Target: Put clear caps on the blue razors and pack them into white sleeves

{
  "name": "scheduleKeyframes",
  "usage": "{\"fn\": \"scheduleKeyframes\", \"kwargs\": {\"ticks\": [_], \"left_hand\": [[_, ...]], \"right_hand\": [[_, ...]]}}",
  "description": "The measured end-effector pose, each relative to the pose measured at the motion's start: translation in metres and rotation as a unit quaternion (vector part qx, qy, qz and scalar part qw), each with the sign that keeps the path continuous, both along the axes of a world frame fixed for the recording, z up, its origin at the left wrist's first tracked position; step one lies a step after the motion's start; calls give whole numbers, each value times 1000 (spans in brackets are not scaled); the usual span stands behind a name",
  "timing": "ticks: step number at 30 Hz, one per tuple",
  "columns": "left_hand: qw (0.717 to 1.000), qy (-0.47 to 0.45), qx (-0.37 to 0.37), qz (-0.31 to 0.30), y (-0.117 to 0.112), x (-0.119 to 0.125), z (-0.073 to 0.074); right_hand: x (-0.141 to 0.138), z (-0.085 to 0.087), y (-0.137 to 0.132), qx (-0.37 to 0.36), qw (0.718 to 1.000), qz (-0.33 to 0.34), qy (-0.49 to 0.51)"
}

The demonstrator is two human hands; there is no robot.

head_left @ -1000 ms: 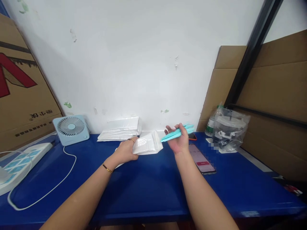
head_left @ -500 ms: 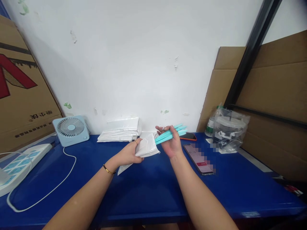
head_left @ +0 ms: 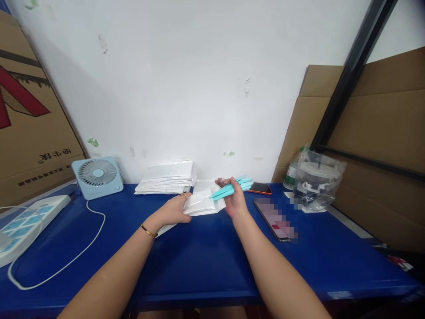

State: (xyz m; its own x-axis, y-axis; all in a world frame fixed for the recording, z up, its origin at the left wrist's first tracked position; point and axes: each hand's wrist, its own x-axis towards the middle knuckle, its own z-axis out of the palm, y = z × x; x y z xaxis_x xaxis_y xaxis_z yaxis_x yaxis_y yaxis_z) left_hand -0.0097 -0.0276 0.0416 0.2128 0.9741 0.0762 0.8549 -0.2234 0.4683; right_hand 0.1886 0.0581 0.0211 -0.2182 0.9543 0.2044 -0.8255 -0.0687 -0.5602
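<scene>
A white plastic packet [head_left: 199, 204] is gripped in my left hand [head_left: 175, 209], its far end tilted toward the right. My right hand [head_left: 236, 198] is closed around a bundle of thin turquoise sticks [head_left: 229, 189], whose exact kind I cannot make out. The left tips of the sticks lie over the packet's right end; whether they are inside it or on top I cannot tell. Behind my left hand, a stack of flat white packets [head_left: 166, 178] rests against the wall.
On the blue table [head_left: 202, 266], a light-blue fan [head_left: 98, 177] and a white power strip [head_left: 29, 228] with a looping cable are at left. A phone [head_left: 274, 220], an orange-edged phone [head_left: 260, 188], a bottle [head_left: 291, 173] and a bagged container [head_left: 317, 181] stand or lie at right. Cardboard flanks both sides.
The packet and my left hand have shifted slightly left, and the packet lies flatter. My right hand has brought the turquoise sticks left, over the packet's end.
</scene>
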Motion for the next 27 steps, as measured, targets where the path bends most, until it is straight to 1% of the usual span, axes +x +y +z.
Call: {"fn": "scheduleKeyframes", "kwargs": {"ticks": [4, 8, 13, 16, 19, 22, 25, 27], "left_hand": [[1000, -20, -23, -7, 2, -4, -4], [999, -29, -23, -6, 1, -8, -3], [999, -31, -19, -13, -1, -10, -2], [1000, -16, -3, -7, 0, -8, -6], [1000, 19, 17, 14, 3, -5, -14], [999, 37, 23, 32, 5, -3, -19], [999, 29, 16, 35, 5, -5, -17], [999, 31, 15, 33, 4, -7, -15]], "right_hand": [[-4, -19, 13, -118, 993, 2, 29], [-3, -30, 21, -152, 987, 14, 43], [-4, -31, 19, -146, 989, 10, 30], [-8, -30, 17, -121, 992, 17, 13], [-11, -30, 15, -102, 994, 29, -5], [-10, -31, 17, -94, 995, 5, -15], [-6, -31, 19, -84, 996, -32, -27], [-5, -29, 19, -91, 994, -55, -30]]}}
